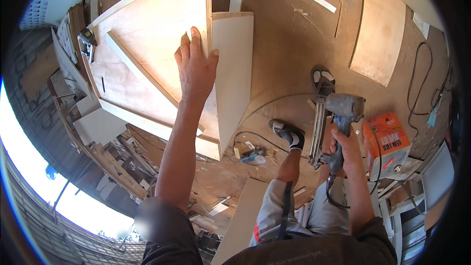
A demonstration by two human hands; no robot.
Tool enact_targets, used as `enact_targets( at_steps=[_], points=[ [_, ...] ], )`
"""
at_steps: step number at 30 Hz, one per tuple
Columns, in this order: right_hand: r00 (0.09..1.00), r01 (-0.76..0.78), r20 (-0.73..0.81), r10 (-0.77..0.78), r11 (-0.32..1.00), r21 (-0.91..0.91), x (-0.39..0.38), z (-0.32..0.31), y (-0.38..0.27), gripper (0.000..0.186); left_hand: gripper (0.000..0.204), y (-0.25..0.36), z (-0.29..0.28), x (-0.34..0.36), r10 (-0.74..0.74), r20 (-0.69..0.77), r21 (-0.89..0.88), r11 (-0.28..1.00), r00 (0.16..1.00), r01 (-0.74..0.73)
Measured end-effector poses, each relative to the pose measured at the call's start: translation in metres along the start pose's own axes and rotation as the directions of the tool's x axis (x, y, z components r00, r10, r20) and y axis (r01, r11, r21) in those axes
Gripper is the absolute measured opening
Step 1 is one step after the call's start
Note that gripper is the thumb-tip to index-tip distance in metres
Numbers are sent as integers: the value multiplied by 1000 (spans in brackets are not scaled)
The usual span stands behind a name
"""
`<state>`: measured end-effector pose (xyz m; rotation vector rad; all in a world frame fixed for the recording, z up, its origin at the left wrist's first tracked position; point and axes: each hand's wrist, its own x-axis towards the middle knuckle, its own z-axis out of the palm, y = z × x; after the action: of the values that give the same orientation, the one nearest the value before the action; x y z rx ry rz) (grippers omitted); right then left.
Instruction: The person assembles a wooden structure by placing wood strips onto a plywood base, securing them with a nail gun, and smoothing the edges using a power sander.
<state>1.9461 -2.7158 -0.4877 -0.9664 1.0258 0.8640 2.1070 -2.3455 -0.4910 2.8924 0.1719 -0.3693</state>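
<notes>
My left hand [196,66] rests on a pale wooden panel assembly [152,10], fingers slightly bent on the panel and thumb beside its raised right edge. A diagonal batten [140,78] crosses the panel, and a white side board [233,83] runs along its right. My right hand [343,145] is wrapped around the grip of a grey pneumatic nail gun [343,108], held apart from the assembly, with a hose fitting at the bottom of its handle. Another small tool [87,38] sits at the panel's far left edge.
My feet [287,132] stand on the brown floor [274,34] among offcuts and hoses. An orange box [385,135] is at right, a plywood sheet [378,29] at upper right, cables [419,88] beside it. A corded tool [252,157] lies below the assembly; scrap boards [117,162] are at left.
</notes>
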Motion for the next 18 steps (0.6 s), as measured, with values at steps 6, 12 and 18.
enact_targets(
  at_steps=[6, 12, 18],
  points=[
    [999, 33, 37, -30, 996, -81, -1, 6, -3, 20, 55, -9, -5, -1, 31, -46, -49, 998, 998, -34],
    [999, 38, -3, -39, 985, -171, -4, 13, 2, 21, 49, -13, -17, -2, 71, -97, -73, 994, 993, -78],
    [997, 69, -24, -76, 976, -205, -14, 13, -4, 20, 54, -10, -28, 2, 59, -87, -61, 996, 994, -64]
  ],
)
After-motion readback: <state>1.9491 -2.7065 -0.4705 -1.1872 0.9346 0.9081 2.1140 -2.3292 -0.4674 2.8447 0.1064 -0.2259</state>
